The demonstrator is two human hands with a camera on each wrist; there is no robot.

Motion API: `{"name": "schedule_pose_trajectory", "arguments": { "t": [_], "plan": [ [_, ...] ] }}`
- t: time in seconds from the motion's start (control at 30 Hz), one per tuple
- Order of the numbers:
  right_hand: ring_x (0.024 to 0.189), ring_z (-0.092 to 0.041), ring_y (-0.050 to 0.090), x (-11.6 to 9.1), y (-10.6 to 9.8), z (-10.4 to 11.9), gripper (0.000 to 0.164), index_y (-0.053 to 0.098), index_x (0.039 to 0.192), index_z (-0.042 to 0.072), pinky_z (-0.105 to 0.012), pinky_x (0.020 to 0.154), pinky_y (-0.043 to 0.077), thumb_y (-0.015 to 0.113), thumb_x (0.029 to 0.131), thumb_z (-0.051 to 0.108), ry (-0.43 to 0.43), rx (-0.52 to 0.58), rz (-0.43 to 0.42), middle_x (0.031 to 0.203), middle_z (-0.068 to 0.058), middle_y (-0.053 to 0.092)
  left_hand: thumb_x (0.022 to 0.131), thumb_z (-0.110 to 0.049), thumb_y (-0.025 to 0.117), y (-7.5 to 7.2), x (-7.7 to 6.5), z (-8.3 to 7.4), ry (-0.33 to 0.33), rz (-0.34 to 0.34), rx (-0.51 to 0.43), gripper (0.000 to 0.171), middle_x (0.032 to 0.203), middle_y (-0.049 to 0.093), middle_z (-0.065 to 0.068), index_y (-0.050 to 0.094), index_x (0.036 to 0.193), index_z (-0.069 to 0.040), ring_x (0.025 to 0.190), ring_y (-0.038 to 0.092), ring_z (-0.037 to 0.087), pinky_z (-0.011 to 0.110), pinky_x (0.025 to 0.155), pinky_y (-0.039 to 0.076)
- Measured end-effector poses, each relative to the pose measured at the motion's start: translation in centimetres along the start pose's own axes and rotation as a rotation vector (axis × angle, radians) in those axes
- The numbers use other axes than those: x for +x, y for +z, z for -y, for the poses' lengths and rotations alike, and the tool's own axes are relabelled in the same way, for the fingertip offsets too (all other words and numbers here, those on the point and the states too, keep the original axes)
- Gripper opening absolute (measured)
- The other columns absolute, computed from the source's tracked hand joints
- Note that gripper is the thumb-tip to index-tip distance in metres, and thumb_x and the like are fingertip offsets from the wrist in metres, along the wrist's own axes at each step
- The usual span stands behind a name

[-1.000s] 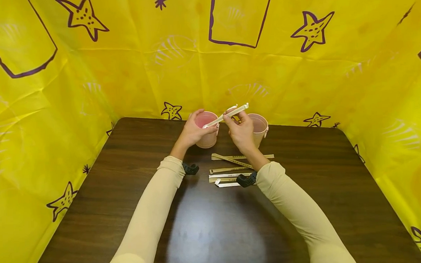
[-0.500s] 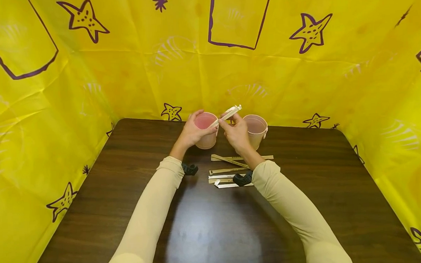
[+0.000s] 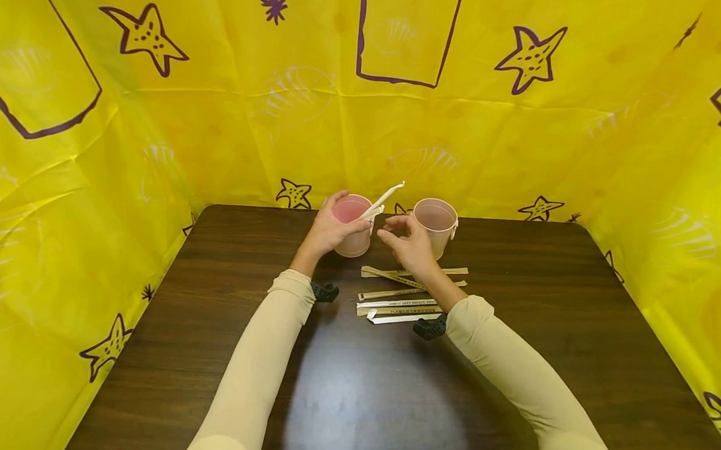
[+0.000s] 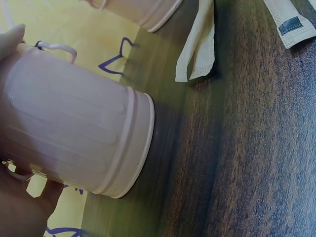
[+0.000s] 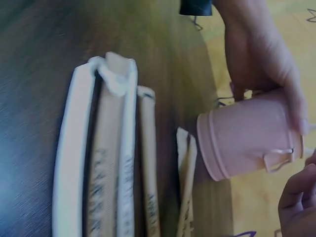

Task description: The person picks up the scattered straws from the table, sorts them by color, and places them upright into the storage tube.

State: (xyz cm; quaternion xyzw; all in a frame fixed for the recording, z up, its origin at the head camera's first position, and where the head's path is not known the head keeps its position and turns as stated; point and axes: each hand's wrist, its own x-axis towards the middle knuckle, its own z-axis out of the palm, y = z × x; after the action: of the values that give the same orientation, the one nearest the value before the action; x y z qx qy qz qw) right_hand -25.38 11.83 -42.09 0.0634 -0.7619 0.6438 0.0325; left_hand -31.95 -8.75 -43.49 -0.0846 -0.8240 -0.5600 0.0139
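Note:
My left hand (image 3: pixel 331 225) grips a small pink bucket (image 3: pixel 354 244) at the back of the table, thumb along its near rim. White paper-wrapped straws (image 3: pixel 386 199) lean out over the bucket's right rim, their lower ends hidden inside. Just right of this rim is my right hand (image 3: pixel 410 243), fingers loosely bent and nothing between them. It stands in front of a second pink bucket (image 3: pixel 436 216), partly covering it. The right wrist view shows the gripped bucket (image 5: pixel 252 136) from the side, with its handle (image 5: pixel 278 160).
Several paper-wrapped straws, brown (image 3: pixel 393 294) and white (image 3: pixel 402 319), lie on the dark wooden table (image 3: pixel 253 401) in front of the buckets, two brown ones crossing. A yellow cloth (image 3: pixel 309 134) with purple drawings encloses the table's back and sides.
My right hand has let go of the wrapped straws, which dropped lower into the left bucket and lean on its rim. The right hand has drawn slightly down and away; the left has kept its grip.

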Motion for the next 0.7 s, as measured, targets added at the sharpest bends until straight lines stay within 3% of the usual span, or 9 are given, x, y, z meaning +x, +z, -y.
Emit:
{"name": "schedule_pose_trajectory", "arguments": {
  "t": [0.1,0.27,0.47,0.7],
  "plan": [
    [0.053,-0.003,0.049,-1.0,-0.8,-0.4,0.035,0.061,0.123,-0.002,-0.017,0.052,0.046,0.074,0.094,0.013,-0.026,-0.077,0.061,0.11,-0.017,0.064,0.074,-0.038,0.092,0.0,0.0,0.0,-0.008,0.005,0.005,0.1,0.149,0.046,0.012,0.039,0.156,-0.017,0.131,0.053,0.033,0.051,0.112,0.043],
    [0.06,-0.01,0.052,-2.8,-2.4,-1.0,0.027,0.067,0.113,0.002,-0.021,0.055,0.047,0.077,0.092,0.016,-0.084,-0.301,0.174,0.104,-0.017,0.07,0.073,-0.04,0.092,-0.1,0.1,0.1,-0.008,-0.001,0.009,0.101,0.148,0.046,0.012,0.039,0.155,-0.018,0.13,0.053,0.034,0.052,0.112,0.043],
    [0.071,-0.011,0.059,-5.4,-4.2,-2.3,0.017,0.07,0.1,0.008,-0.023,0.063,0.048,0.078,0.091,0.02,-0.106,-0.529,0.342,0.094,-0.006,0.074,0.073,-0.039,0.092,-0.1,0.3,0.1,-0.014,-0.002,0.01,0.099,0.149,0.046,0.012,0.039,0.155,-0.019,0.131,0.053,0.033,0.05,0.113,0.043],
    [0.077,-0.005,0.061,-8.1,-5.4,-2.6,0.011,0.071,0.09,0.017,-0.023,0.071,0.051,0.081,0.088,0.021,-0.225,-0.77,0.495,0.083,0.008,0.071,0.073,-0.035,0.093,0.0,0.1,-0.2,-0.013,-0.003,-0.01,0.1,0.148,0.046,0.012,0.04,0.155,-0.016,0.131,0.052,0.033,0.051,0.113,0.043]
  ]
}}
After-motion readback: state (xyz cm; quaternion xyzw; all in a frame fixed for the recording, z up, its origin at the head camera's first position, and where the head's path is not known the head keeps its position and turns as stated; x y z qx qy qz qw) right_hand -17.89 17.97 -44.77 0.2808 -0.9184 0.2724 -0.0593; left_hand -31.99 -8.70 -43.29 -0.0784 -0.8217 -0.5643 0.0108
